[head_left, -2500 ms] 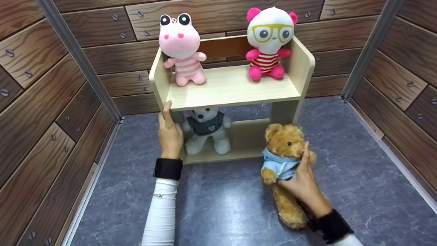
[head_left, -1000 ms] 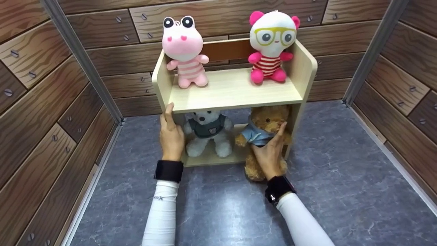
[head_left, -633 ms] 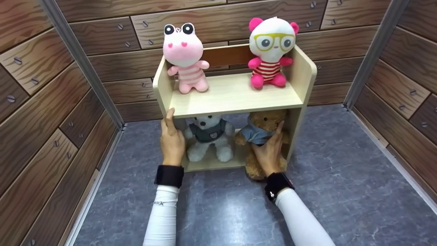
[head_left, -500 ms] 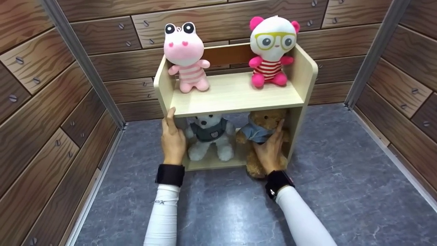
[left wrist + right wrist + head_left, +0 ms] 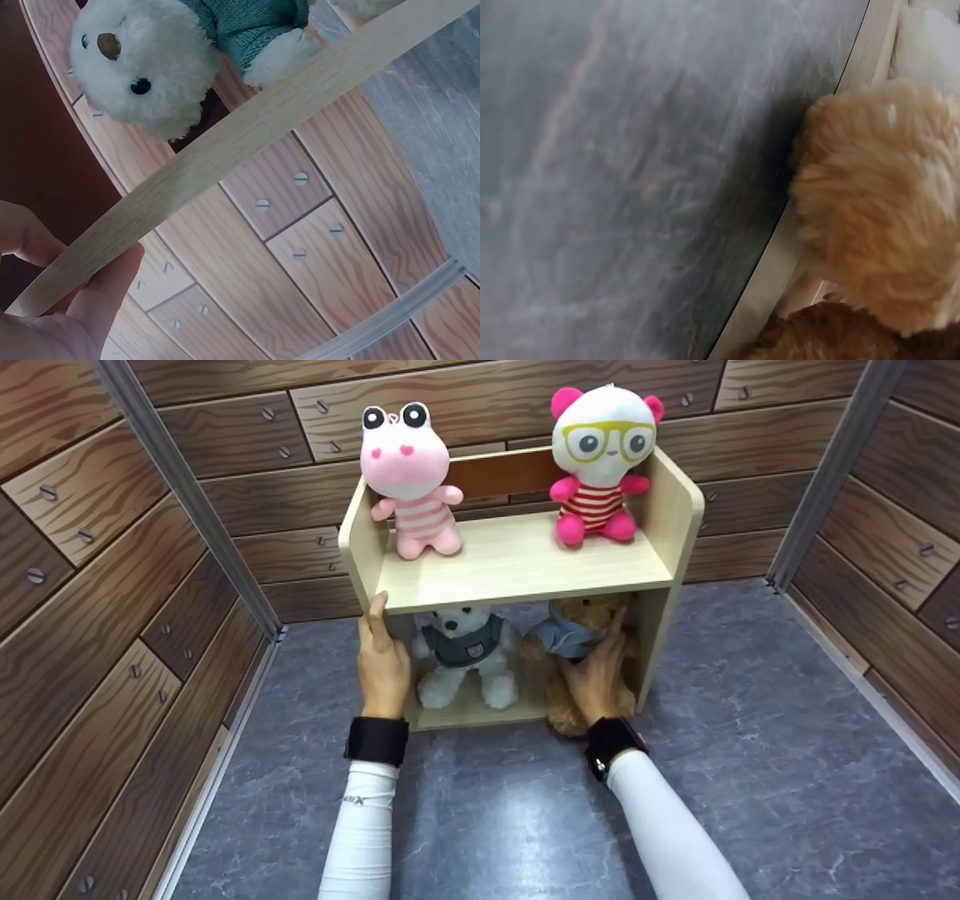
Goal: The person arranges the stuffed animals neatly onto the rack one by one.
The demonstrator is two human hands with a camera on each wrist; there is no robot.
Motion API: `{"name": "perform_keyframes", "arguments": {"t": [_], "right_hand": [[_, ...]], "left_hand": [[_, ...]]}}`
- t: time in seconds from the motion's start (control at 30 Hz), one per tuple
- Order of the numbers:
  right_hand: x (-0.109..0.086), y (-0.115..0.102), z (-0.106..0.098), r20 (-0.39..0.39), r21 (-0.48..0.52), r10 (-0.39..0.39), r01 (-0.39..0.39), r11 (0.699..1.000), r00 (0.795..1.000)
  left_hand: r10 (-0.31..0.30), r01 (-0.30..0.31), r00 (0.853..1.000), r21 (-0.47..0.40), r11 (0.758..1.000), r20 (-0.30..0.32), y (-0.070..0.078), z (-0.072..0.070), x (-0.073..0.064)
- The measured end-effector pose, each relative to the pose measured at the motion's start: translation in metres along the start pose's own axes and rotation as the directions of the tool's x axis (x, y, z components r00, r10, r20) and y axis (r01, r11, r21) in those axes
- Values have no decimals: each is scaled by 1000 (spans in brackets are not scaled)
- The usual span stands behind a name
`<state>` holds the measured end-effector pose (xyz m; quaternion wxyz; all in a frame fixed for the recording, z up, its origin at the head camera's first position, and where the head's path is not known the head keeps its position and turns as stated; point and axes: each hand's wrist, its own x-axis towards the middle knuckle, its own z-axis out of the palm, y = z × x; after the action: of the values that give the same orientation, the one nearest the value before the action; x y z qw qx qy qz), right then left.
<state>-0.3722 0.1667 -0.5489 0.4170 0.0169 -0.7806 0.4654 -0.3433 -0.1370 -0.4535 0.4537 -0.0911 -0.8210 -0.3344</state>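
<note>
A pale wooden two-tier shelf [image 5: 517, 566] stands in the middle of the head view. My left hand [image 5: 383, 667] grips its left side panel; in the left wrist view, thumb and finger lie on either side of the panel edge [image 5: 225, 150]. Within the lower tier, at the right, my right hand [image 5: 598, 675] holds a brown teddy bear [image 5: 566, 701] in a light blue hoodie by its body. The bear's head is partly under the upper board. A white teddy bear [image 5: 469, 682] in a dark green vest sits at the lower left. Brown fur [image 5: 877, 202] fills the right wrist view's right side.
On the upper tier, a pink hippo-like plush [image 5: 420, 495] stands at the left and a panda plush [image 5: 600, 472] with yellow glasses sits at the right. Grey marbled floor [image 5: 495, 817] lies in front. Wood-patterned walls [image 5: 112, 660] enclose the space on three sides.
My right hand has carried the brown bear from the floor at the right front into the lower tier, lately a little deeper. The left hand keeps its grip on the panel.
</note>
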Motion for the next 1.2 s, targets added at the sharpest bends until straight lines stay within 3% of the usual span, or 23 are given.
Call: {"name": "perform_keyframes", "arguments": {"t": [0.73, 1.2], "right_hand": [[8, 2, 5, 31, 6, -25, 25, 1000, 999], [11, 9, 13, 87, -50, 40, -36, 998, 995]], "left_hand": [[5, -5, 1000, -4, 1000, 4, 0, -2, 0], [28, -28, 1000, -11, 1000, 1, -1, -1, 0]]}}
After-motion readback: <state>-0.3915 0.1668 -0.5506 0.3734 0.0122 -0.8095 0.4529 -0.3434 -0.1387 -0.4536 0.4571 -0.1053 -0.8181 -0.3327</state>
